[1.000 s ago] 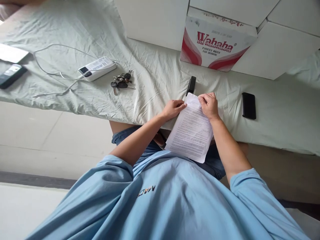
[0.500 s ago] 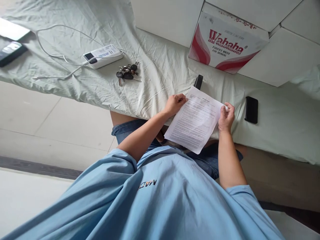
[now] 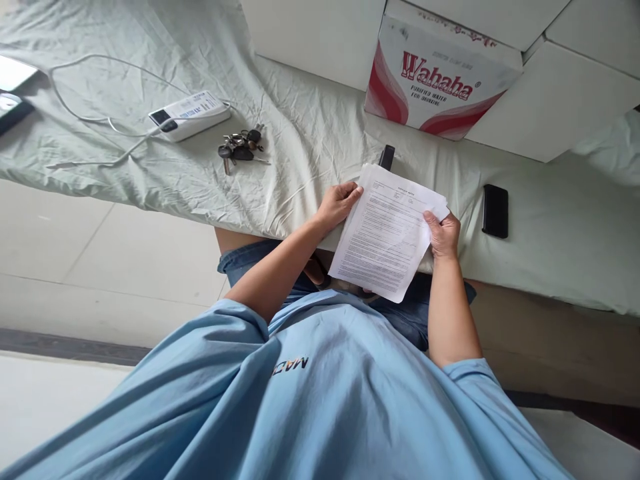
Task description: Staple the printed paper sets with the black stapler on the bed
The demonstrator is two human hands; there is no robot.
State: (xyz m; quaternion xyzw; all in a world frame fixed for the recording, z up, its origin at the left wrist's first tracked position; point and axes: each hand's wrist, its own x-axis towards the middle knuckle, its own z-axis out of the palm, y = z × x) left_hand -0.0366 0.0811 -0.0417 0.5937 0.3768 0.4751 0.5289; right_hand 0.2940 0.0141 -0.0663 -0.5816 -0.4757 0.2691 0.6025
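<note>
A thin stack of printed white sheets point(image 3: 387, 233) is held up over the edge of a bed covered in a pale green sheet point(image 3: 310, 133). My left hand point(image 3: 337, 204) grips the stack's left edge near the top. At the right edge, my right hand point(image 3: 443, 232) pinches the sheets with the thumb on the printed face. A small black stapler point(image 3: 386, 157) lies on the bed just beyond the top of the sheets, partly hidden by them.
A black phone point(image 3: 495, 211) lies right of my right hand. A bunch of keys point(image 3: 240, 148) and a white power bank point(image 3: 186, 116) with a white cable lie to the left. A Wahaha carton point(image 3: 440, 83) and white boxes stand at the back. Tiled floor is at left.
My right hand has moved from the top of the sheets to their right edge. The sheets are now spread flatter and held by both sides.
</note>
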